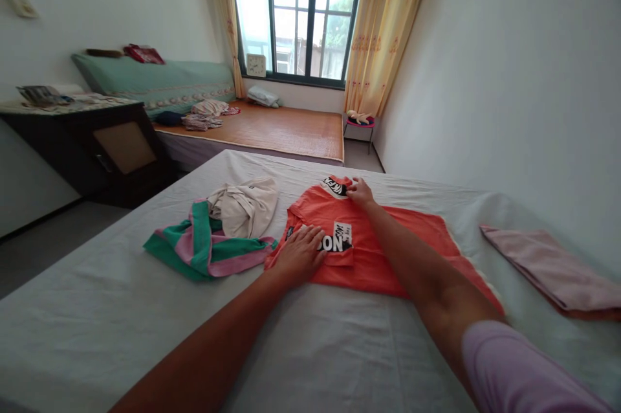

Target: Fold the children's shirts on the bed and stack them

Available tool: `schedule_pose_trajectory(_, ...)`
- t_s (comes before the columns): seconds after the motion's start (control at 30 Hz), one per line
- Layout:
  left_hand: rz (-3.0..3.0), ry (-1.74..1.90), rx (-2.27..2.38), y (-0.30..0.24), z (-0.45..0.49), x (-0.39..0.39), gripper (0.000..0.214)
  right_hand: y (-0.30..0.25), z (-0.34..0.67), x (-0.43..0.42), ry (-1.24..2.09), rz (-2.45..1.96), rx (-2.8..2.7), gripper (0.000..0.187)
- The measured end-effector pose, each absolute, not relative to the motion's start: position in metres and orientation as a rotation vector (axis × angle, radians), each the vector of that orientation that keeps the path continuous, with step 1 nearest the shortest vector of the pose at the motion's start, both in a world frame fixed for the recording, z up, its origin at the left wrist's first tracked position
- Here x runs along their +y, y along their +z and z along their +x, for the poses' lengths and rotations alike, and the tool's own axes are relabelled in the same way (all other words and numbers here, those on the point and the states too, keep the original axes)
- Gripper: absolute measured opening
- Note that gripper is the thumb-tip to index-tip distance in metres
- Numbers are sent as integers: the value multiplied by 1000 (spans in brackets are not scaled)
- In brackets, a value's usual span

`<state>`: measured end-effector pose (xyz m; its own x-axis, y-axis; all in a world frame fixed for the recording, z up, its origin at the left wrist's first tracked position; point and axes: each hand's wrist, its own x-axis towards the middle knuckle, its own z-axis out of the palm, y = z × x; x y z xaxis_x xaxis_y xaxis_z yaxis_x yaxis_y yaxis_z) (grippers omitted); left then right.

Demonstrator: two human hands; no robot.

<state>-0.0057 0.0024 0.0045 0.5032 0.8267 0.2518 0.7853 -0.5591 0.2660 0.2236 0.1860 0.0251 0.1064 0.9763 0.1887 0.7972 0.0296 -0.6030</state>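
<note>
Orange tee (388,251) lies spread out mid-bed (145,335) on the white sheet. Left hand (301,251) is open, palm flat on its near-left part. Right hand (359,191) is pinching the far edge. Green/pink striped garment (204,248) sits just left, w/ a folded pink cloth (548,267) further right.

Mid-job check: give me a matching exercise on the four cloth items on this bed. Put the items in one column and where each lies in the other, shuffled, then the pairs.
Items
1. orange shirt
2. striped garment
3. cream garment
4. folded pink cloth

Places
A. crumpled, just behind the green-and-pink item
B. far right, apart from the rest
C. spread flat under the left hand and right hand
D. bunched up to the left of the shirt

Pairs: 1-C, 2-D, 3-A, 4-B
</note>
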Motion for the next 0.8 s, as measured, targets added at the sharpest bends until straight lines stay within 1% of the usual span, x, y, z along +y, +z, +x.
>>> schedule_pose_trajectory(0.1, 2419, 761, 1440, 6, -7, 8, 53, 30, 220, 143, 239, -1439, -1907, 55)
schedule_pose_trajectory(0.2, 2162, 1015, 1454, 9, -11, 14, 55, 32, 226, 85, 111, -1079, -2271, 48)
schedule_pose_trajectory(0.3, 2017, 1115, 1441, 11, -14, 19, 54, 34, 247, 46, 93, -945, -2510, 40)
schedule_pose_trajectory(0.4, 2047, 1118, 1423, 14, -15, 20, 52, 41, 289, 45, 31, -1181, -2381, 39)
schedule_pose_trajectory(0.5, 2162, 1113, 1443, 22, -15, 21, 52, 48, 346, 66, -61, -1612, -2165, 46)
schedule_pose_trajectory(0.57, 2273, 1065, 1488, 30, -16, 25, 55, 49, 383, 79, -64, -1876, -2145, 51)
schedule_pose_trajectory(0.63, 2424, 891, 1492, 37, -16, 30, 56, 48, 413, 88, -17, -2064, -2162, 55)
schedule_pose_trajectory(0.7, 2546, 649, 1396, 41, -14, 36, 50, 46, 435, 91, 47, -2154, -2204, 55)
schedule_pose_trajectory(0.8, 2602, 427, 1264, 39, -6, 44, 50, 43, 454, 93, 104, -2170, -2266, 45)
